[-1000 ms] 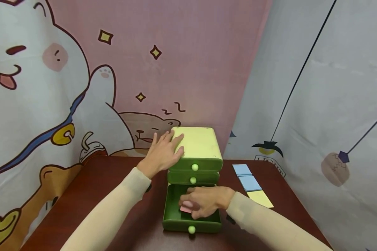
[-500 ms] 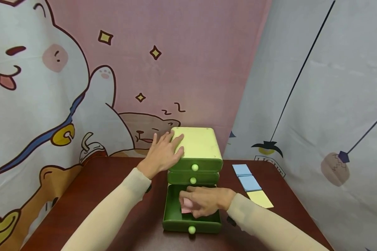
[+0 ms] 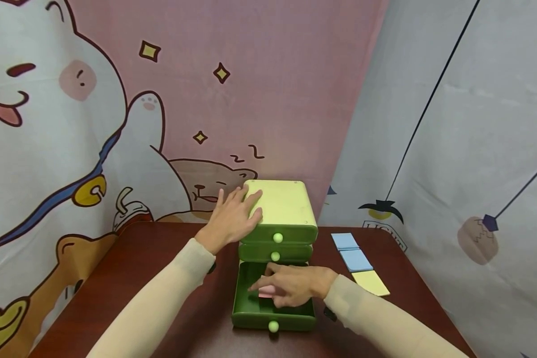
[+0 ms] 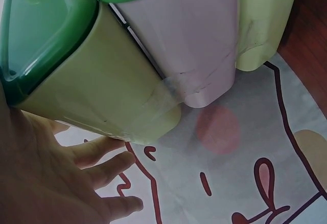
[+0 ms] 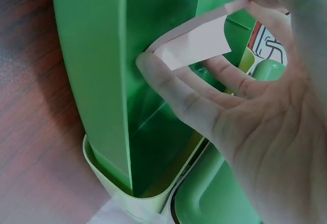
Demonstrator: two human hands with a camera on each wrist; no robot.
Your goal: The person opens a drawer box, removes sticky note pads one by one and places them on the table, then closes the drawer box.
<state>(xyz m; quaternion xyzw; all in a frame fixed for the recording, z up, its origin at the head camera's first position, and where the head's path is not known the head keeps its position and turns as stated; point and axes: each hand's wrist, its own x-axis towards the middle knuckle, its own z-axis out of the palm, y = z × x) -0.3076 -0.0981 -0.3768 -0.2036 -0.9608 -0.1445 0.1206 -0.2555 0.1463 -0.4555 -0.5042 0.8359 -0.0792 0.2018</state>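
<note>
A small desktop drawer unit [image 3: 284,201] with a pale yellow top and green drawer fronts stands on the table. My left hand [image 3: 232,219] rests, fingers spread, on its top left edge; in the left wrist view the left hand [image 4: 66,168] lies along the yellow casing. The bottom green drawer [image 3: 252,320] is pulled out. Inside it, my right hand [image 3: 295,284] holds a pink sticky note pad [image 3: 266,291]. The right wrist view shows that pad [image 5: 196,42] slightly bent between thumb and index finger, raised at a slant.
To the right of the unit, two blue sticky note pads [image 3: 356,260] and a yellow one [image 3: 370,283] lie in a row on the dark red table [image 3: 170,278]. A cartoon-printed cloth [image 3: 273,99] hangs behind the table.
My right index finger has stretched out to the left, and the pink pad has shifted slightly in the grip within the drawer. The left hand has stayed on the unit.
</note>
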